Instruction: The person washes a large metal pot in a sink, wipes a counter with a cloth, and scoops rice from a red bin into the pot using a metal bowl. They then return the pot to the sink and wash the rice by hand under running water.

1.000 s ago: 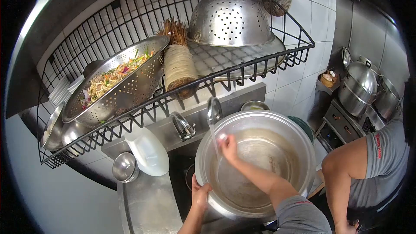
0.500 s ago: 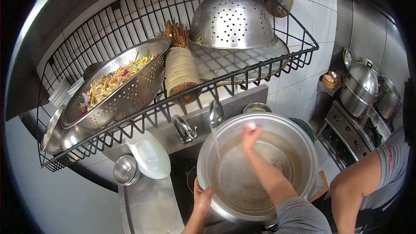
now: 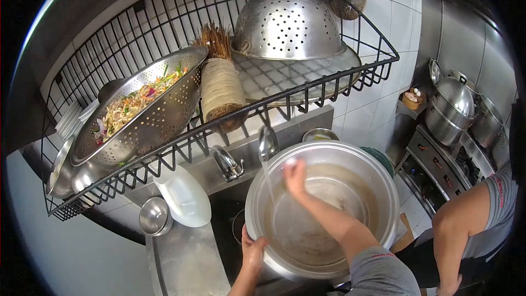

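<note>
Big pot (image 3: 356,197) sits under the right tap (image 3: 267,140), and a thin stream of water (image 3: 267,178) falls into it. A little brownish water seems to lie at the bottom. The left hand (image 3: 254,249) holds the pot's near left edge, fingers bent over the rim. The right hand (image 3: 296,178) is inside, near the stream, partly closed around something small and pale, too blurry to name.

Just behind the pot, the left tap (image 3: 227,165) stands beside the right one. A cloudy white jug (image 3: 186,197) is close by on the left, next to small metal bowls (image 3: 155,216) stacked up. Past the pot's back edge is a small dish (image 3: 320,134) with something yellow-green in it.

A black wire rack (image 3: 307,90) hangs over the back, hiding part of the wall. On it, a tilted bowl with holes (image 3: 159,118) is full of thin, colorful food strips (image 3: 139,101). A stick brush (image 3: 222,85) leans between it and an upside-down strainer (image 3: 287,27).

At right, another person's arm (image 3: 452,230) reaches down, near the lidded steamer (image 3: 452,112).
</note>
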A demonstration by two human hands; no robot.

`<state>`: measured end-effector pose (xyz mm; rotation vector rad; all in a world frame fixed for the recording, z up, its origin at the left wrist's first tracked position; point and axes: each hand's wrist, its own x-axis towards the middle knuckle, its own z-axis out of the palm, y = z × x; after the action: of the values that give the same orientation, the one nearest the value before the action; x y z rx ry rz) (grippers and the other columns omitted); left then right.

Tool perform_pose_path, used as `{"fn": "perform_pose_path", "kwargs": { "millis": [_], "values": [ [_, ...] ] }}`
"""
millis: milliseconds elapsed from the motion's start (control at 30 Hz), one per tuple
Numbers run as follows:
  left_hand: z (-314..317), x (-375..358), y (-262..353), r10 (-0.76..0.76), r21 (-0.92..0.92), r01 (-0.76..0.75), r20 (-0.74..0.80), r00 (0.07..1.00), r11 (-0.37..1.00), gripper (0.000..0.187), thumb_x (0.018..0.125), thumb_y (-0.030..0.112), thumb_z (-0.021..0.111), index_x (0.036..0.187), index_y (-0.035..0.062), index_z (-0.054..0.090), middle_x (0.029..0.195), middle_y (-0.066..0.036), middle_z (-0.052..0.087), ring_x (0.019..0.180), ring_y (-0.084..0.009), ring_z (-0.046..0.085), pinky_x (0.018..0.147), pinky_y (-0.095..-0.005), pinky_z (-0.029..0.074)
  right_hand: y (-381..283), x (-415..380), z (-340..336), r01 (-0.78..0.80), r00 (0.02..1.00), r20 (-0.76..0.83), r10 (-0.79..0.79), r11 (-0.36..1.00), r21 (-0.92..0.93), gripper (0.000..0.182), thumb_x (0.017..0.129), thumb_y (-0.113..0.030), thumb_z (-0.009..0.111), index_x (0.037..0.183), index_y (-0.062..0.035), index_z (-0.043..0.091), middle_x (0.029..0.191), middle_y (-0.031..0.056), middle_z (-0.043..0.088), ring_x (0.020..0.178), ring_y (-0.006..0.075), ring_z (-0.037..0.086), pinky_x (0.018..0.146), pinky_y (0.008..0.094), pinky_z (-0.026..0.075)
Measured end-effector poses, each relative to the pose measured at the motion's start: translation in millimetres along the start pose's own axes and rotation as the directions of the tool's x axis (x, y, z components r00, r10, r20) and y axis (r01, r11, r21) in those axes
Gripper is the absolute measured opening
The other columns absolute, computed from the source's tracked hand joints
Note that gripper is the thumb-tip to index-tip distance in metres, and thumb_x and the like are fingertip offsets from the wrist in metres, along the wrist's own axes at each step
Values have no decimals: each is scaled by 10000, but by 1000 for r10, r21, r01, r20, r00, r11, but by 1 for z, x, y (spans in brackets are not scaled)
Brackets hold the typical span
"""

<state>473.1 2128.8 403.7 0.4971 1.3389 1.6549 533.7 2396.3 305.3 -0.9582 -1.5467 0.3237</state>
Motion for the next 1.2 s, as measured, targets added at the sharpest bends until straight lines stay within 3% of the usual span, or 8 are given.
{"fn": "perform_pose_path", "kwargs": {
  "millis": [233, 367, 467, 600, 867, 1000, 1100, 1200],
  "values": [
    [-2, 1, -5, 35, -28, -34, 7, 999, 999, 667, 589, -87, 469, 1233, 37, 349, 1028, -99, 527, 907, -212, 522, 746, -275, 434, 18, -7, 12, -502, 831, -153, 534, 840, 204, 246, 870, -179, 493, 990, 2, 378, 866, 167, 443, 791, 269, 447, 748, 409, 376],
    [-2, -2, -2, 41, -26, -41, 3, 999, 999, 663, 591, -84, 468, 1232, 39, 354, 1031, -92, 524, 917, -203, 514, 747, -270, 434, -68, -107, -4, -193, 916, 389, 93, 955, 227, 263, 861, -165, 494, 1003, 16, 367, 862, 198, 432, 790, 318, 455, 751, 434, 371],
    [-8, 2, -6, 33, -25, -33, 24, 999, 999, 654, 592, -85, 475, 1225, 36, 358, 1026, -88, 526, 909, -193, 513, 741, -266, 434, -78, -99, -52, -133, 584, 811, -33, 982, 136, 265, 902, -209, 440, 1016, 25, 387, 920, 220, 457, 901, 365, 470, 802, 461, 366],
    [-4, 1, -6, 51, -15, -50, 5, 999, 999, 624, 593, -71, 480, 1200, 29, 378, 1012, -88, 525, 878, -188, 514, 726, -264, 433, 11, -32, 22, -502, 863, -47, 503, 864, 32, 238, 899, -183, 417, 992, 33, 380, 902, 243, 463, 883, 368, 477, 761, 463, 366],
    [-6, -2, -9, 46, -32, -46, 8, 999, 998, 616, 617, -60, 483, 1216, 31, 368, 996, -84, 523, 860, -174, 512, 685, -241, 434, -57, -109, -17, -241, 759, 648, 66, 953, 186, 276, 876, -170, 456, 1026, 40, 359, 954, 277, 457, 878, 401, 470, 828, 456, 361],
    [2, -2, -6, 43, -14, -44, -43, 998, 999, 618, 610, -80, 467, 1209, 37, 374, 978, -83, 525, 846, -175, 515, 679, -249, 435, 17, -16, 47, -512, 823, -208, 528, 849, 130, 287, 890, -195, 430, 1022, 51, 362, 1038, 274, 451, 968, 383, 455, 856, 445, 353],
    [6, -5, -3, 26, -46, -28, -41, 999, 999, 604, 609, -94, 457, 1193, 39, 386, 944, -81, 533, 808, -169, 522, 651, -248, 434, -32, 17, 43, -739, 592, -149, 792, 607, 291, 337, 894, -233, 421, 1042, 65, 364, 1062, 264, 441, 1000, 381, 439, 872, 436, 340],
    [3, -4, -2, 21, -92, -23, -17, 1000, 995, 587, 609, -102, 453, 1177, 39, 399, 909, -76, 540, 766, -158, 528, 617, -240, 430, -118, -55, 18, -574, 806, 228, 546, 815, 80, 405, 898, -281, 403, 1099, 69, 366, 1065, 268, 431, 1009, 390, 432, 873, 436, 334]
  ]
}}
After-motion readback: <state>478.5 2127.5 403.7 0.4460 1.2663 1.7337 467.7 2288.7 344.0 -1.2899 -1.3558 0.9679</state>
